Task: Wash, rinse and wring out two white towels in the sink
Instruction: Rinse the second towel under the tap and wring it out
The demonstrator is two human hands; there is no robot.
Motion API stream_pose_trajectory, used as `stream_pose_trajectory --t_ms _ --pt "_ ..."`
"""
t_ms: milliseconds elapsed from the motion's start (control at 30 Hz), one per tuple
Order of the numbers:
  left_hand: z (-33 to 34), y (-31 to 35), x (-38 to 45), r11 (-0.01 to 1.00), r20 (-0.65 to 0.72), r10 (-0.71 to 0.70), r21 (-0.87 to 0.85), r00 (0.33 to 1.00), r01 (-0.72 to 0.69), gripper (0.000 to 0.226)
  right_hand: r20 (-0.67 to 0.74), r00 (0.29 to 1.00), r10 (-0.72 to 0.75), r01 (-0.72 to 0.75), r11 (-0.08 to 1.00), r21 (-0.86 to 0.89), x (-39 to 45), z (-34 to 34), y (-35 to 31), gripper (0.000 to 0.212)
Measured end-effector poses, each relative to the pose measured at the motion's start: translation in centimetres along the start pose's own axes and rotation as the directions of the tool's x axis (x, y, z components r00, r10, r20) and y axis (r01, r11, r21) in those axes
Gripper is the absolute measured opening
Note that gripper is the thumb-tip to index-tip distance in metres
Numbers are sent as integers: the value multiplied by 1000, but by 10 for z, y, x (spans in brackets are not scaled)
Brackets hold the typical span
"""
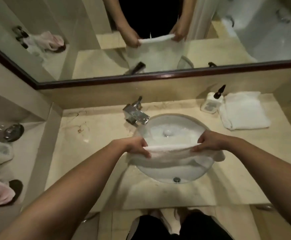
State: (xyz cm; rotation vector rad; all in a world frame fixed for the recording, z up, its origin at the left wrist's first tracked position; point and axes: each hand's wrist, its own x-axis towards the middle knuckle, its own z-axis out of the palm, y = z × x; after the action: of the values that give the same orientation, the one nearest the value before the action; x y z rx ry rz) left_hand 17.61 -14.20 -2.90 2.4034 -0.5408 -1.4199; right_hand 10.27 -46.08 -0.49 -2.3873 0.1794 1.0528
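Over the sink (158, 177), item one: a white towel (175, 156), stretched crosswise above the basin and sagging in the middle. The left hand (137, 146) is gripping its left end with curled fingers; the right hand (208, 141) is pinching the opposite end likewise. Foamy water is lying around the drain, beneath the faucet (136, 115). Item two: a second towel (243, 110), folded, is resting on the counter (98, 144) to the right, just beside a soap bottle (210, 103). Handling: soft, limp cloth, probably wet and heavy, though wetness is hard to confirm at this sharpness. It is likely to droop and drip; holding both ends, as here, is suiting a twist for wringing.
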Motion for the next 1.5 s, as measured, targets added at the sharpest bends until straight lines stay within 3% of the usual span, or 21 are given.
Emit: stream_pose_trajectory --t_ms 133,200,267,367,433,533,633,700,867,1133,1267,1333,1367,1433,1467,1500 --pt "25 -23 51 957 -170 -141 -275 975 91 17 -17 997 78 -78 997 8 56 29 23 41" --pt "30 -30 82 943 -305 -192 -321 933 89 17 -99 993 66 -72 996 -59 91 36 28 27" --pt "33 -32 111 947 -427 -219 -309 877 86 21 -242 968 65 -92 990 -102 119 36 25 30" --pt "46 -36 162 957 -558 -258 -258 789 131 38 -546 835 73 -143 986 -87 162 37 29 37" --pt "64 -37 184 942 -556 -302 -297 774 154 53 -634 771 66 -150 985 -80 185 48 38 44" --pt "102 -39 217 987 -589 -161 -103 792 124 61 -562 820 -108 -20 976 -217 217 88 57 52" --pt "129 -44 243 977 -631 134 211 764 4 67 -356 872 -335 184 900 -396 238 128 76 66" --pt "141 -53 262 961 -634 213 275 743 -40 75 -240 898 -368 240 869 -433 254 144 88 76" --pt "157 -61 290 960 -715 150 271 682 74 86 -301 869 -393 218 850 -480 278 161 107 80" --pt "139 -42 314 981 -845 48 141 532 136 59 -522 784 -337 27 858 -513 301 166 93 62" --pt "124 -42 321 985 -805 15 114 593 130 48 -471 782 -408 38 786 -617 314 158 87 39" --pt "114 -40 325 968 -793 61 195 606 158 49 -409 834 -370 94 827 -554 315 147 81 26" --pt "107 -39 326 937 -764 91 283 639 204 53 -382 870 -313 108 876 -471 315 142 78 26" --pt "94 -32 326 855 -572 32 440 820 274 53 -314 929 -197 81 934 -347 319 138 84 26" --pt "92 -31 324 864 -509 -10 428 860 264 48 -270 942 -198 79 915 -396 318 136 85 25" --pt "90 -33 322 929 -488 -48 299 872 218 45 -238 944 -228 97 883 -460 314 132 83 25"
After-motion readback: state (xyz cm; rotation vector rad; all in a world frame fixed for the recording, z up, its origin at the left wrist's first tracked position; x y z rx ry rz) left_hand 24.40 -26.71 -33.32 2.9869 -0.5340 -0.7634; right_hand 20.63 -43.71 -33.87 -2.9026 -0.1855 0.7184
